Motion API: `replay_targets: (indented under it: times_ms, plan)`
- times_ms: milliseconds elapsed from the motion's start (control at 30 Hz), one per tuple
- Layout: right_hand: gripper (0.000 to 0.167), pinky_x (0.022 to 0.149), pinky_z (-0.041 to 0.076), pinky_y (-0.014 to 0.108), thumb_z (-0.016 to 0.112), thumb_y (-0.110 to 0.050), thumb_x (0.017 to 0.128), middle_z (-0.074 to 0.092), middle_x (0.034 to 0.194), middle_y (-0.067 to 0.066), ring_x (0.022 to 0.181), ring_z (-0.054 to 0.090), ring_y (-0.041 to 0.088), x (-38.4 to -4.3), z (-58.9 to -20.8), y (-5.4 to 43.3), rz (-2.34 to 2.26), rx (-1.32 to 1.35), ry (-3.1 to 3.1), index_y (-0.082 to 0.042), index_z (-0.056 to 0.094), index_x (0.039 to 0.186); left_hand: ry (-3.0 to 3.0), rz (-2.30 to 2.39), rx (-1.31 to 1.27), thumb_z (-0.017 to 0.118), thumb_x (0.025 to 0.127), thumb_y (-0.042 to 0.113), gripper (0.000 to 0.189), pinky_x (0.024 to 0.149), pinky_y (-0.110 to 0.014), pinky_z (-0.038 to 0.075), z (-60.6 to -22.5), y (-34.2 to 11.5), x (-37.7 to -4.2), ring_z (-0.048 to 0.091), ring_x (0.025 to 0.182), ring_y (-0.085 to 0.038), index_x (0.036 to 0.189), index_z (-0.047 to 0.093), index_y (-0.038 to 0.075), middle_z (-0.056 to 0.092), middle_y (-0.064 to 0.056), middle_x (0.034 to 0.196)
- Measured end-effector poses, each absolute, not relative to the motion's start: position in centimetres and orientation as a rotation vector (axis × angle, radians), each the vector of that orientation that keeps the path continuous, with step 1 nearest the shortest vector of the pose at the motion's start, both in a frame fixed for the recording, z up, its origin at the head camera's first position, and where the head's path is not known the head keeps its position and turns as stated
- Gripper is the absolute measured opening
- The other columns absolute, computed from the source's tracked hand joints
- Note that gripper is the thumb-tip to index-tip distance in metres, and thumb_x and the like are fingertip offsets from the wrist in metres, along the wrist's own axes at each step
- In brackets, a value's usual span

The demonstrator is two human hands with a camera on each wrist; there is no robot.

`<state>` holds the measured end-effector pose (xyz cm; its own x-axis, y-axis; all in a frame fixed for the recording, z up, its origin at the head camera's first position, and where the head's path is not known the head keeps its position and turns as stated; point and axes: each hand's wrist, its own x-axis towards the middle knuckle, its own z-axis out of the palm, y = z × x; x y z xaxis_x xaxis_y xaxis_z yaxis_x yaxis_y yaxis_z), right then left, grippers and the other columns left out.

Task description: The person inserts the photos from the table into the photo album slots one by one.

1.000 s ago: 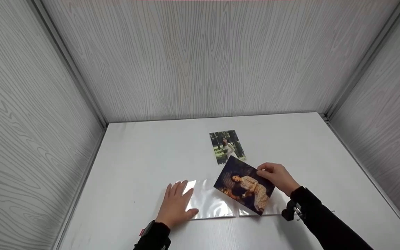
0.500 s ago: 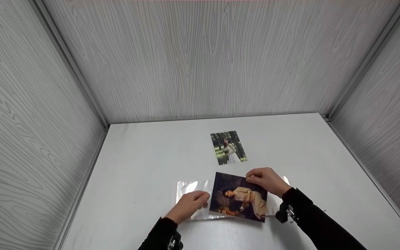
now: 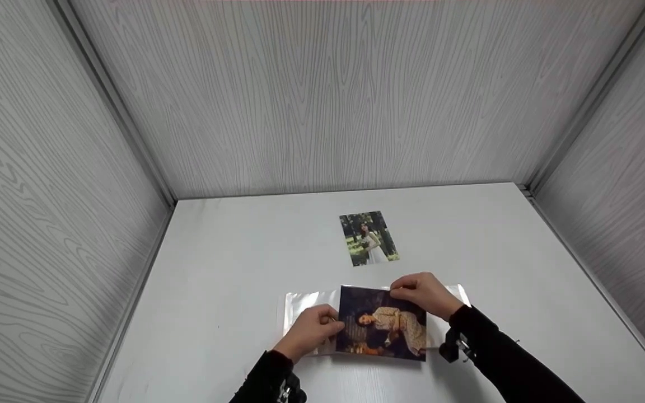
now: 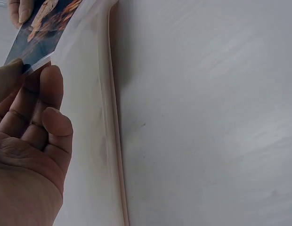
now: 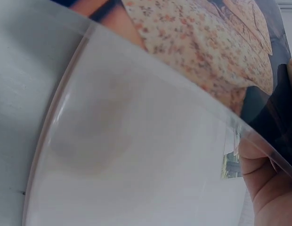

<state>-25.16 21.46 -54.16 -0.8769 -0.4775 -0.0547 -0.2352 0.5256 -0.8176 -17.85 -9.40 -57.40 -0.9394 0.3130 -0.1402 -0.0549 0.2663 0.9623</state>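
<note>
Nearest me, two black sleeves (image 3: 510, 352) reach in over the worktop (image 3: 233, 252), and both hands are busy! I've got the left hand (image 3: 309, 331) pinching the dark photo (image 3: 381, 327) at its left edge, thumb on top, and the right hand (image 3: 426, 295) gripping it along the far edge, toward the right. So there it is, my photo, held between the two: a figure in a pale patterned outfit against deep blue. Underneath, a glossy clear plastic sheet (image 3: 299, 305) lies on the worktop, poking out on both sides; the right wrist view shows the photo's near edge raised off it. Whether the far edge touches plastic, I can't tell. Beyond that, the green photo (image 3: 369, 238) lies face up, slightly turned, well apart from the plastic sheet. And at the very back, the grey wood-grain wall (image 3: 322, 101).
</note>
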Motion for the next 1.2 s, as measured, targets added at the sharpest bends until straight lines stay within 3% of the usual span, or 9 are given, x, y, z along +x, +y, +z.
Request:
replay_targets:
  times_ms: [200, 367, 467, 600, 767, 933, 1200]
  plan:
    - [0.025, 0.077, 0.053, 0.033, 0.072, -0.035, 0.096, 0.074, 0.100, 0.003, 0.085, 0.066, 0.018, -25.3, -54.1, 21.6, -1.340, -0.428, 2.446, -0.014, 0.078, 0.108, 2.254, 1.756, 0.236, 0.072, 0.093, 0.010, 0.011, 0.050, -0.021, 0.042, -57.3, -9.5, -17.8, 0.051, 0.051, -0.009, 0.091, 0.064, 0.003, 0.052, 0.007, 0.060]
    - [0.039, 0.064, 0.057, 0.036, 0.073, -0.033, 0.096, 0.073, 0.094, 0.007, 0.074, 0.065, 0.019, -25.7, -54.0, 22.6, -1.549, -0.259, 2.205, -0.008, 0.064, 0.125, 2.206, 1.828, 0.172, 0.071, 0.095, 0.010, 0.015, 0.052, -0.022, 0.046, -57.3, -10.0, -17.7, 0.054, 0.052, -0.009, 0.089, 0.060, 0.003, 0.056, 0.005, 0.061]
    - [0.044, 0.066, 0.061, 0.040, 0.072, -0.028, 0.097, 0.072, 0.094, 0.008, 0.075, 0.068, 0.021, -25.7, -54.1, 23.1, -1.669, -0.190, 2.057, -0.006, 0.054, 0.131, 2.119, 1.940, 0.105, 0.069, 0.096, 0.008, 0.015, 0.053, -0.024, 0.050, -57.4, -10.3, -17.6, 0.057, 0.053, -0.011, 0.090, 0.058, 0.000, 0.060, 0.002, 0.063]
    - [0.038, 0.070, 0.062, 0.042, 0.070, -0.023, 0.098, 0.071, 0.090, 0.005, 0.077, 0.070, 0.019, -25.6, -54.4, 23.3, -1.727, -0.191, 1.951, -0.001, 0.057, 0.126, 2.007, 2.086, 0.018, 0.069, 0.096, 0.006, 0.016, 0.053, -0.025, 0.052, -57.5, -10.5, -17.5, 0.061, 0.054, -0.011, 0.091, 0.056, -0.001, 0.065, 0.000, 0.067]
    - [0.025, 0.067, 0.063, 0.043, 0.069, -0.019, 0.099, 0.067, 0.081, 0.001, 0.072, 0.068, 0.016, -25.4, -54.7, 23.2, -1.752, -0.226, 1.906, -0.002, 0.059, 0.115, 1.981, 2.117, 0.013, 0.070, 0.096, 0.007, 0.017, 0.054, -0.026, 0.054, -57.6, -10.3, -17.6, 0.066, 0.057, -0.014, 0.091, 0.056, -0.001, 0.068, -0.004, 0.070]
    - [0.025, 0.067, 0.062, 0.042, 0.068, -0.021, 0.100, 0.063, 0.076, 0.001, 0.067, 0.063, 0.015, -25.0, -54.8, 23.7, -1.739, -0.239, 1.933, -0.003, 0.057, 0.112, 2.166, 1.947, 0.077, 0.069, 0.099, 0.020, 0.022, 0.062, -0.031, 0.056, -58.0, -10.4, -17.5, 0.069, 0.071, -0.018, 0.104, 0.063, 0.000, 0.074, -0.009, 0.084]
    - [0.027, 0.068, 0.061, 0.038, 0.068, -0.025, 0.100, 0.064, 0.076, 0.000, 0.067, 0.062, 0.014, -24.9, -55.0, 25.2, -1.735, -0.193, 2.015, -0.004, 0.057, 0.113, 2.672, 1.430, 0.470, 0.065, 0.099, 0.036, 0.038, 0.095, -0.044, 0.051, -58.9, -11.4, -16.8, 0.063, 0.108, -0.027, 0.121, 0.069, 0.005, 0.069, -0.008, 0.118]
